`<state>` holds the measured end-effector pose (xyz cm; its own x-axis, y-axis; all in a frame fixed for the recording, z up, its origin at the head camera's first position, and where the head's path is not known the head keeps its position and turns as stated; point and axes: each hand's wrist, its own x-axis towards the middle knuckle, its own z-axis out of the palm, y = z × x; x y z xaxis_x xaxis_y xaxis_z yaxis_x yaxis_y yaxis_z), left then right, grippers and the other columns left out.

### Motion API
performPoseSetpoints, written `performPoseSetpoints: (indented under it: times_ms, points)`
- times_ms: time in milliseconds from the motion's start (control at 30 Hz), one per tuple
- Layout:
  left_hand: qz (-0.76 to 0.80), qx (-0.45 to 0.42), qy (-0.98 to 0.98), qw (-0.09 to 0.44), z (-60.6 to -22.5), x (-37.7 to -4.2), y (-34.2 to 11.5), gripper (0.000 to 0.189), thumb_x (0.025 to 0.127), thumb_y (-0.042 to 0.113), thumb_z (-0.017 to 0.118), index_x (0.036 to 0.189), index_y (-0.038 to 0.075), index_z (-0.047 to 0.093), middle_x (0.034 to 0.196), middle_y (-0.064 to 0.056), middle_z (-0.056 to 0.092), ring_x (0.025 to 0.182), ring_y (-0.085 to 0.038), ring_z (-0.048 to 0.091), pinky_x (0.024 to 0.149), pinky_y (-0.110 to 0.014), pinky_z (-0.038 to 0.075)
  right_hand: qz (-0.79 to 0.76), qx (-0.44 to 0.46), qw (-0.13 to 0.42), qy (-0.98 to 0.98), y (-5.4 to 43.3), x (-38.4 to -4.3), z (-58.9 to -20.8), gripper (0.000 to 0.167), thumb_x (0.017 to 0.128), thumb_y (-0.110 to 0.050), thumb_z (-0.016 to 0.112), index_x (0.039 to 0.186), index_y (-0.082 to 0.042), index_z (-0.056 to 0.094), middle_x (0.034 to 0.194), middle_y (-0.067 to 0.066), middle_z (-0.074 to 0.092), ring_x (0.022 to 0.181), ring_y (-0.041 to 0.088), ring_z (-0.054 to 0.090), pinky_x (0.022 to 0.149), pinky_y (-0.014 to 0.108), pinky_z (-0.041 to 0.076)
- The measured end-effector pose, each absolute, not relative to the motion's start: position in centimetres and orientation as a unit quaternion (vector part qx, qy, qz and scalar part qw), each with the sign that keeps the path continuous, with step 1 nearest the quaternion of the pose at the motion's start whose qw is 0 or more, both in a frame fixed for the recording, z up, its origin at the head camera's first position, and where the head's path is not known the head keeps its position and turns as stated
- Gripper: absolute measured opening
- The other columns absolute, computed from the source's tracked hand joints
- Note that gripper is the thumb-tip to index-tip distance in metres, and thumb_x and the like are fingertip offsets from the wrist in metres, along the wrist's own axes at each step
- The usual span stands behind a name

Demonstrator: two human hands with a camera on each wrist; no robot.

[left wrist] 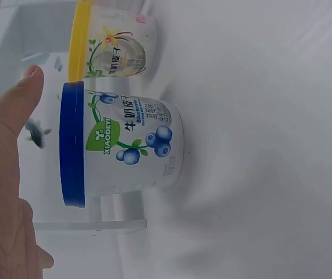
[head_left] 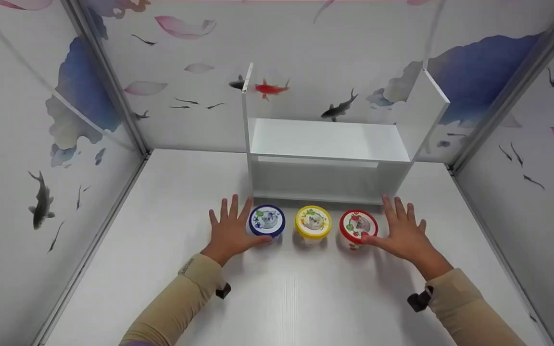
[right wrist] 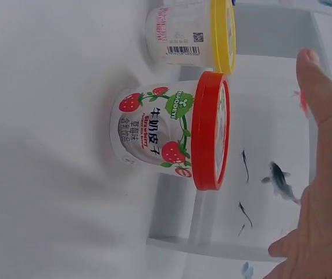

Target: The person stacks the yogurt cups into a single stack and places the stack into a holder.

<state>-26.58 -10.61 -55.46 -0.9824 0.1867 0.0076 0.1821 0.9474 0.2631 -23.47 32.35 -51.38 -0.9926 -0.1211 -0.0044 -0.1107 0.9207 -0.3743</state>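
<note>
Three lidded tubs stand upright in a row on the white table. At the left is the blue-lidded blueberry tub (head_left: 267, 220), in the middle the yellow-lidded tub (head_left: 313, 222), at the right the red-lidded strawberry tub (head_left: 358, 226). My left hand (head_left: 231, 233) is spread beside the blueberry tub, its thumb overlapping the near lid edge in the head view. Likewise spread, my right hand (head_left: 404, 235) has its thumb across the near edge of the red lid (right wrist: 210, 131). In both wrist views the fingers stay straight, a gap showing between thumb and lid.
Just behind the tubs stands a white two-level shelf (head_left: 330, 139) with raised side panels. Printed walls with fish and petals enclose the white table (head_left: 277, 298) at the back and both sides. Metal posts (head_left: 108, 81) mark the corners.
</note>
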Motion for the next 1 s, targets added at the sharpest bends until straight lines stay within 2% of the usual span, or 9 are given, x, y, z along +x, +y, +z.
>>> performPoseSetpoints:
  times_ms: [100,200,367,633,833,1000]
  points:
    - [0.161,0.092,0.983,0.01,-55.7,-26.7,-10.6,0.128,0.067,0.093,0.055,0.164,0.024,0.01,0.169,-0.014,0.009,0.154,-0.04,0.006,0.119,-0.068,0.008,-0.236,-0.048,0.021,0.97,32.2,-23.6,-52.0,0.124,0.082,-0.064,0.073,0.162,-0.01,-0.005,0.164,0.03,0.008,0.148,0.056,0.009,0.111,0.078,0.015]
    - [0.224,0.082,0.971,0.016,-56.1,-27.0,-10.3,0.129,0.068,0.086,0.066,0.164,0.021,0.009,0.168,-0.012,0.017,0.154,-0.035,0.017,0.122,-0.06,0.016,-0.312,-0.027,0.025,0.949,32.0,-23.7,-53.3,0.126,0.081,-0.059,0.078,0.163,-0.012,-0.005,0.165,0.026,0.012,0.15,0.05,0.015,0.115,0.07,0.021]
    - [0.31,0.059,0.948,0.034,-56.8,-27.1,-9.9,0.129,0.068,0.073,0.079,0.164,0.023,0.009,0.166,-0.011,0.024,0.149,-0.037,0.03,0.121,-0.054,0.025,-0.386,-0.009,0.008,0.922,31.7,-23.7,-55.5,0.128,0.076,-0.055,0.084,0.163,-0.012,0.001,0.165,0.021,0.021,0.15,0.043,0.022,0.116,0.064,0.027]
    - [0.418,0.024,0.907,0.053,-58.3,-26.8,-9.8,0.121,0.071,0.055,0.088,0.164,0.031,0.014,0.167,-0.003,0.023,0.152,-0.032,0.025,0.121,-0.055,0.025,-0.465,0.018,-0.003,0.885,30.8,-24.3,-58.3,0.123,0.078,-0.045,0.087,0.162,-0.006,0.005,0.163,0.022,0.026,0.148,0.039,0.029,0.117,0.055,0.034]
    - [0.48,0.022,0.876,0.048,-59.4,-26.4,-9.6,0.118,0.072,0.045,0.091,0.163,0.031,0.017,0.165,-0.008,0.028,0.15,-0.036,0.027,0.119,-0.059,0.025,-0.503,0.034,-0.011,0.863,30.4,-24.0,-59.6,0.12,0.077,-0.044,0.087,0.162,-0.01,0.009,0.161,0.021,0.029,0.145,0.038,0.035,0.115,0.053,0.038]
    - [0.52,0.031,0.853,0.042,-60.8,-26.2,-9.4,0.114,0.074,0.043,0.09,0.162,0.029,0.019,0.164,-0.011,0.031,0.149,-0.036,0.029,0.12,-0.058,0.025,-0.535,0.06,-0.009,0.843,30.3,-23.7,-60.3,0.12,0.074,-0.047,0.088,0.161,-0.013,0.013,0.159,0.019,0.032,0.142,0.038,0.038,0.113,0.049,0.041]
